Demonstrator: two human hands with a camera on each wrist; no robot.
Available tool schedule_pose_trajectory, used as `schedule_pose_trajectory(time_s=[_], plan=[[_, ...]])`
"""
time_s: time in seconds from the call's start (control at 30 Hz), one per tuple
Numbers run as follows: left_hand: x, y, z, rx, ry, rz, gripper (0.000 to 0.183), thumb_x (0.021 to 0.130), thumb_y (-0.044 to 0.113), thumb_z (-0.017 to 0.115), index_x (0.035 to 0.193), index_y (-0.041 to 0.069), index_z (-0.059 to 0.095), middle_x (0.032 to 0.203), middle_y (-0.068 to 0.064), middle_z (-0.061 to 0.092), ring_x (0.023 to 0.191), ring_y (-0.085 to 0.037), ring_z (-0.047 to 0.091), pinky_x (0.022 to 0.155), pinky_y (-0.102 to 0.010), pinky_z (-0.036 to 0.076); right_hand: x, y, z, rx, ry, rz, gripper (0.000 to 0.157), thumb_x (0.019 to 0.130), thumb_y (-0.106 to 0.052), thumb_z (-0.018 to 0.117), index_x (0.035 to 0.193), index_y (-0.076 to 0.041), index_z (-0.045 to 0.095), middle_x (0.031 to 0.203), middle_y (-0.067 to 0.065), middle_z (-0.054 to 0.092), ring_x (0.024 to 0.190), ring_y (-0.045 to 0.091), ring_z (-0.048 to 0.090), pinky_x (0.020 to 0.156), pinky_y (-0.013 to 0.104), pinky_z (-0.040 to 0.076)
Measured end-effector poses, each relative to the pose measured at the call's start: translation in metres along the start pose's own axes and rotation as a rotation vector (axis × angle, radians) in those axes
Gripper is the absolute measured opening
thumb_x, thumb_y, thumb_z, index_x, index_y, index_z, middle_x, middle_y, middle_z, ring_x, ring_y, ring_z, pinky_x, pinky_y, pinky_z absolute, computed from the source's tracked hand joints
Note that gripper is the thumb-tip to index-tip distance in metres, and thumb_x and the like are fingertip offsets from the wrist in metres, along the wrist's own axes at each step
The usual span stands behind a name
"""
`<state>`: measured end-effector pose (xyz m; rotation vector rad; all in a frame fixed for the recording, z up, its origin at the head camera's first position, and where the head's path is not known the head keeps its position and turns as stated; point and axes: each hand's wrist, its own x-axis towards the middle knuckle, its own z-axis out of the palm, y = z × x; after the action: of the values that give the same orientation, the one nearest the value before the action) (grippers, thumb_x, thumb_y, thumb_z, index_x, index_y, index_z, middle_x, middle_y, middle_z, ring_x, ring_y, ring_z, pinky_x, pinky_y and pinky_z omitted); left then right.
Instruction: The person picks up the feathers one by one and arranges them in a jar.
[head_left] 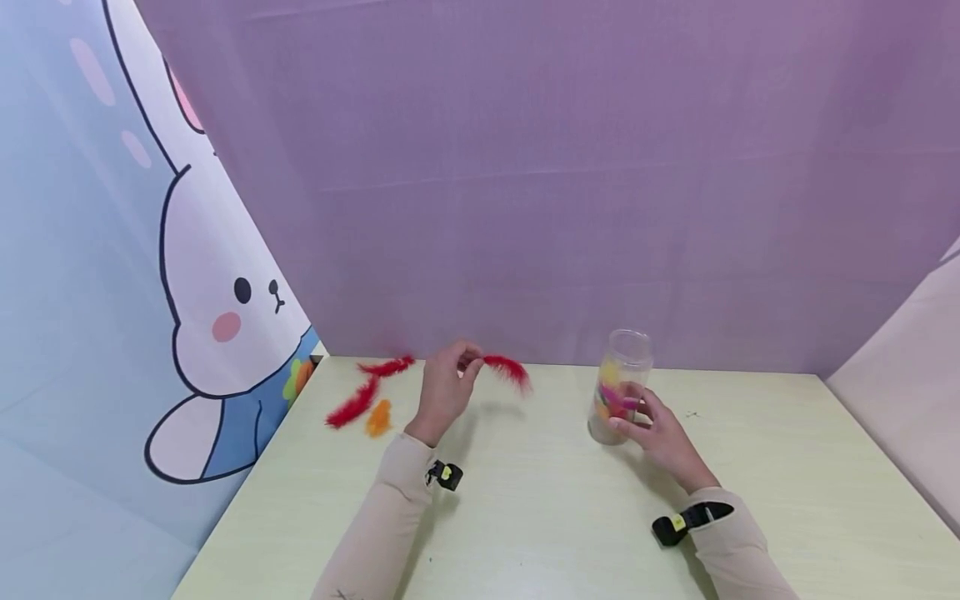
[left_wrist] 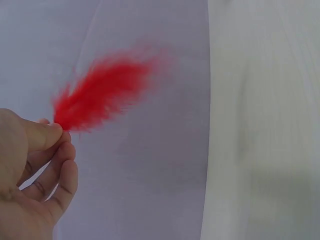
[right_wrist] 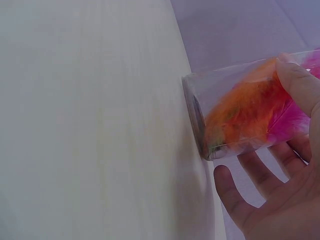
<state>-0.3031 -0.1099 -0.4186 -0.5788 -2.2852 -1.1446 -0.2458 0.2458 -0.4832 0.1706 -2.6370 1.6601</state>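
Observation:
Between thumb and fingertips my left hand [head_left: 447, 385] pinches a red feather [head_left: 510, 369] by its end, above the back of the table. In the left wrist view the fluffy feather [left_wrist: 102, 92] points away from the fingers, its tip blurred. My right hand [head_left: 660, 433] grips a clear jar [head_left: 630, 346], thumb on one side and fingers around the other. Orange and pink feathers [right_wrist: 250, 110] show through its wall in the right wrist view, with some yellow seen from the head. The jar stands upright, its base at the tabletop.
On the left of the pale table [head_left: 540, 517] lie two red feathers [head_left: 352, 404] and a small orange feather [head_left: 379, 418]. A purple curtain [head_left: 562, 183] rises behind the table's back edge. A rabbit-print cloth [head_left: 217, 275] hangs at the left.

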Motion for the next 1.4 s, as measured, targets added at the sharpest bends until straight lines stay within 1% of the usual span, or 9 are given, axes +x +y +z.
schedule_pose_trajectory(time_s=[0.1,0.23,0.37,0.57,0.73,0.9,1.13,1.4], plan=[[0.000,0.003,0.002,-0.009,-0.006,-0.018,0.014,0.092,0.007,0.075,0.106,0.009,0.075,0.093,-0.005,0.077,0.082,-0.020,0.071,0.075,-0.034,0.058,0.000,-0.001,0.000,-0.005,0.000,0.002,0.079,0.097,-0.040,0.070,0.159,-0.014,0.029,0.154,0.024,0.044,0.141,0.046,0.045,0.109,0.059,0.046],[-0.001,0.005,0.004,-0.028,-0.002,-0.016,0.016,0.090,0.008,0.077,0.106,0.008,0.077,0.094,-0.006,0.078,0.082,-0.020,0.073,0.078,-0.035,0.059,0.000,-0.001,0.000,-0.003,-0.001,-0.003,0.079,0.097,-0.039,0.070,0.159,-0.014,0.029,0.154,0.024,0.044,0.142,0.046,0.044,0.109,0.059,0.046],[-0.002,0.008,0.005,-0.031,0.013,0.008,0.014,0.089,0.006,0.078,0.104,0.008,0.078,0.093,-0.005,0.079,0.080,-0.020,0.073,0.076,-0.034,0.060,0.000,-0.002,-0.001,-0.003,-0.002,-0.004,0.078,0.097,-0.039,0.070,0.159,-0.014,0.030,0.154,0.024,0.044,0.142,0.046,0.044,0.109,0.059,0.046],[-0.002,0.013,0.007,-0.003,0.022,0.055,0.012,0.089,0.006,0.078,0.100,0.010,0.080,0.094,-0.005,0.079,0.081,-0.019,0.074,0.076,-0.033,0.060,0.000,0.000,-0.001,0.012,-0.004,-0.002,0.080,0.096,-0.040,0.070,0.159,-0.015,0.029,0.155,0.023,0.043,0.143,0.044,0.044,0.111,0.059,0.044],[-0.002,0.018,0.009,-0.008,0.020,0.061,0.013,0.090,0.008,0.078,0.102,0.010,0.081,0.096,-0.005,0.080,0.081,-0.019,0.074,0.076,-0.035,0.061,0.001,0.001,0.000,0.024,-0.009,0.006,0.081,0.096,-0.041,0.071,0.160,-0.015,0.029,0.156,0.022,0.042,0.143,0.044,0.043,0.110,0.059,0.045],[0.000,0.025,0.011,-0.033,0.025,0.070,0.013,0.091,0.010,0.077,0.103,0.011,0.081,0.095,-0.004,0.080,0.081,-0.017,0.074,0.076,-0.032,0.061,0.002,0.004,0.000,0.025,-0.010,0.004,0.081,0.096,-0.041,0.070,0.160,-0.015,0.028,0.156,0.023,0.042,0.143,0.045,0.043,0.110,0.059,0.045],[0.004,0.037,0.013,-0.071,0.065,0.095,0.012,0.091,0.011,0.077,0.103,0.010,0.080,0.096,-0.004,0.080,0.082,-0.016,0.074,0.075,-0.029,0.060,0.003,0.005,0.000,0.019,-0.008,-0.002,0.079,0.097,-0.040,0.070,0.159,-0.014,0.030,0.155,0.023,0.043,0.142,0.045,0.044,0.109,0.059,0.046],[0.011,0.054,0.015,-0.157,0.085,0.075,0.011,0.094,0.012,0.075,0.103,0.009,0.079,0.095,-0.005,0.079,0.080,-0.017,0.073,0.074,-0.027,0.059,0.002,0.004,0.000,0.027,-0.014,-0.002,0.077,0.097,-0.039,0.070,0.159,-0.016,0.030,0.154,0.022,0.044,0.142,0.044,0.044,0.108,0.059,0.048]])
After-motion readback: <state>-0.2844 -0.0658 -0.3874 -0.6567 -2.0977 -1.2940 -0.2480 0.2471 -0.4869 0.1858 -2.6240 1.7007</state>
